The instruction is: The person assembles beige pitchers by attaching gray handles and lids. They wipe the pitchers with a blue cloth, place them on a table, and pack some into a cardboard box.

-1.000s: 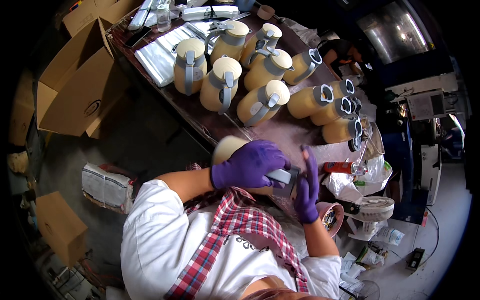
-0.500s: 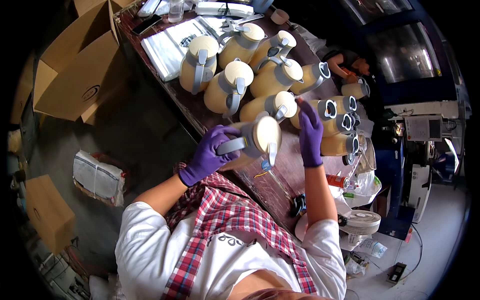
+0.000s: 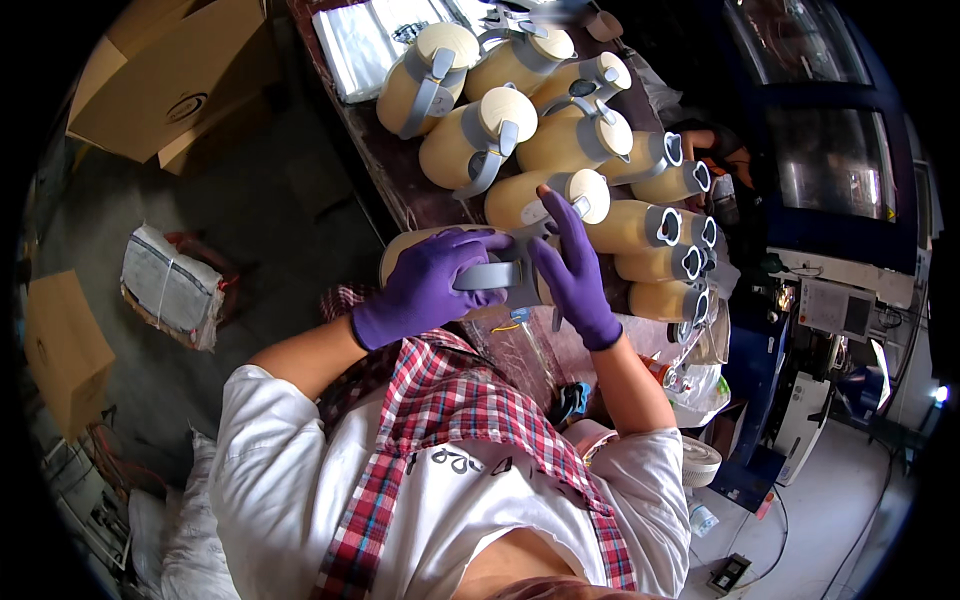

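My left hand (image 3: 435, 278), in a purple glove, is wrapped around a cream jug (image 3: 402, 250) with a grey handle and collar. The jug lies tilted on its side in front of my apron, its lid end toward the right. My right hand (image 3: 580, 285), also gloved, is against that lid end, its fingers stretched out and spread; it hides most of the lid. Just beyond stands another lidded cream jug (image 3: 530, 195). Several more lidded jugs (image 3: 480, 140) fill the table's far part, and open-topped ones (image 3: 660, 262) lie to the right.
The dark red table (image 3: 520, 360) runs away from me, with clear plastic bags (image 3: 365, 50) at its far left. An open cardboard box (image 3: 180, 80) and a tied bundle (image 3: 172, 288) are on the left. Another person's arm (image 3: 700, 140) shows beyond the jugs; blue machinery (image 3: 840, 150) stands right.
The held jug has turned from upright onto its side, lid end toward my right hand. My right hand has come in from beside the jugs to meet it. The view has shifted.
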Tool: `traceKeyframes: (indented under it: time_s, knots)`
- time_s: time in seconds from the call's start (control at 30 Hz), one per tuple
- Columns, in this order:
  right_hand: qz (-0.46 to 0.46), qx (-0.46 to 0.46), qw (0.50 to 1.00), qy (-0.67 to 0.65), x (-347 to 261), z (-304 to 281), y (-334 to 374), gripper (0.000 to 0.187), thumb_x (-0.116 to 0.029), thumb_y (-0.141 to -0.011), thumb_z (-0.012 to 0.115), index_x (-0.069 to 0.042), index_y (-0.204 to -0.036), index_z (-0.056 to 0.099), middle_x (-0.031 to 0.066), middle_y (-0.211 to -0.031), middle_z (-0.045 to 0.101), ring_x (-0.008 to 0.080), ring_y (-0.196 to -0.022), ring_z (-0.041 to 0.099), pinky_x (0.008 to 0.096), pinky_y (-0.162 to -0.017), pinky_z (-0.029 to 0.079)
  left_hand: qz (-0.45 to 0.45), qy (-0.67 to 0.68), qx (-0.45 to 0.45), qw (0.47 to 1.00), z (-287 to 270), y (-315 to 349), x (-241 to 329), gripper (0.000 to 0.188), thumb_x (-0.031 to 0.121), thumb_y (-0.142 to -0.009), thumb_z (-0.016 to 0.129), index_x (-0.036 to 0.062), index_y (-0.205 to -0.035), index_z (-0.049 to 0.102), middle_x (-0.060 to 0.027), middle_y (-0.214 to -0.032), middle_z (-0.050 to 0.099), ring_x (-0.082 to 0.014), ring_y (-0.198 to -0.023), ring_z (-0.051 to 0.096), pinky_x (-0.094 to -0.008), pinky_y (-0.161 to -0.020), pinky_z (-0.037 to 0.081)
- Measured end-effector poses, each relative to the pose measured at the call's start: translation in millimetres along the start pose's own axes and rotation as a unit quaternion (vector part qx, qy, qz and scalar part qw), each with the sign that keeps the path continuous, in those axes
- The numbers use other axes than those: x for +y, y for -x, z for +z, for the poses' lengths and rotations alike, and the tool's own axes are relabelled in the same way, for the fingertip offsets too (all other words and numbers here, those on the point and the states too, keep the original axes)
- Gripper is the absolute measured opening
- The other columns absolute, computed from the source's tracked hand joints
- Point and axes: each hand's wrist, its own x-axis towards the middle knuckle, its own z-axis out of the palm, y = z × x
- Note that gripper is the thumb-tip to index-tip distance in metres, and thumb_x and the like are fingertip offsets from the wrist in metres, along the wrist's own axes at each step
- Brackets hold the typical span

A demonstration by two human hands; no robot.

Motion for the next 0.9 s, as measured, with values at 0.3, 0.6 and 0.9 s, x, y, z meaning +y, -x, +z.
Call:
traceKeyframes:
  time_s: [0.3,0.6,0.9]
  knots:
    - [-0.405,-0.338,0.846,0.077,-135.1,8.5,18.1,0.05,-0.014,-0.094,0.056,-0.012,-0.144,0.053,0.0126,-0.151,0.053,0.0339,-0.144,0.046,0.0548,-0.121,0.032,-0.06,0.384,-0.547,0.741,-10.1,-86.2,-20.2,0.052,0.028,-0.08,0.088,-0.0037,-0.117,0.071,-0.0064,-0.111,0.075,-0.0138,-0.102,0.065,-0.0309,-0.092,0.051]
    - [0.135,0.205,0.951,-0.186,45.8,22.9,69.2,0.051,-0.003,-0.1,0.047,0.001,-0.15,0.048,0.0159,-0.153,0.05,0.0243,-0.146,0.042,0.0355,-0.119,0.032,0.208,-0.172,-0.07,0.96,41.0,-25.1,18.7,0.049,0.037,-0.075,0.087,0.0111,-0.113,0.071,-0.0119,-0.108,0.073,-0.0326,-0.102,0.07,-0.0435,-0.093,0.054]
    - [0.173,0.161,0.97,-0.062,-7.0,-5.5,70.2,0.052,-0.019,-0.102,0.061,-0.001,-0.149,0.049,0.0172,-0.149,0.053,0.0258,-0.136,0.052,0.0356,-0.112,0.041,0.164,-0.175,-0.036,0.97,27.8,-18.3,13.1,0.056,0.03,-0.079,0.084,0.0085,-0.126,0.065,-0.01,-0.125,0.067,-0.0329,-0.108,0.065,-0.0435,-0.094,0.052]
